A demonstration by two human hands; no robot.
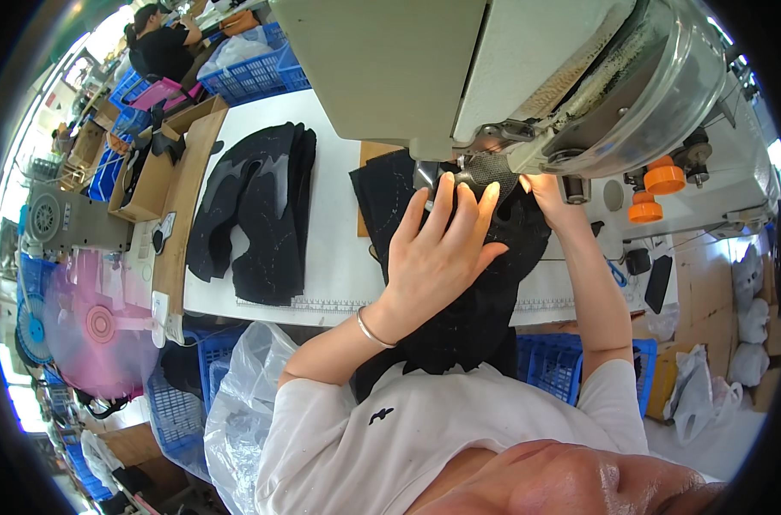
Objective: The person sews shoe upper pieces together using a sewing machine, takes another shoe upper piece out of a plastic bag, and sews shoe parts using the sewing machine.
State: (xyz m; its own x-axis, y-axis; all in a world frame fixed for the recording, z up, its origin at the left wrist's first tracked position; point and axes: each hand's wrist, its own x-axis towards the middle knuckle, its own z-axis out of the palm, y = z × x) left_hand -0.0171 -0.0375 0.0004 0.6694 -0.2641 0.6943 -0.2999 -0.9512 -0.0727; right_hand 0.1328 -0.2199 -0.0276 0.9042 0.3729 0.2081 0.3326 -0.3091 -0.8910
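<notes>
A sewing machine [382, 69] fills the upper middle, its presser and needle area above a black fabric piece [480, 296]. The fabric spreads on the white table and hangs over its front edge toward my lap. My left hand [442, 249] lies over the fabric with fingers stretched and apart, fingertips beside the machine's lower metal parts. My right hand [547, 196] reaches in at the fabric's right side; the machine head covers much of it, so its grip is hidden. Left of the machine lies a stack of curved black fabric pieces [266, 215] with grey patches.
A ruler strip [339, 305] runs along the table's [330, 107] front edge. Blue baskets [545, 365] stand below, beside a clear plastic bag [249, 403]. A pink fan [100, 324] and cardboard box [150, 184] are at left. A black phone-like object [658, 283] lies right. Another person [160, 47] sits far left.
</notes>
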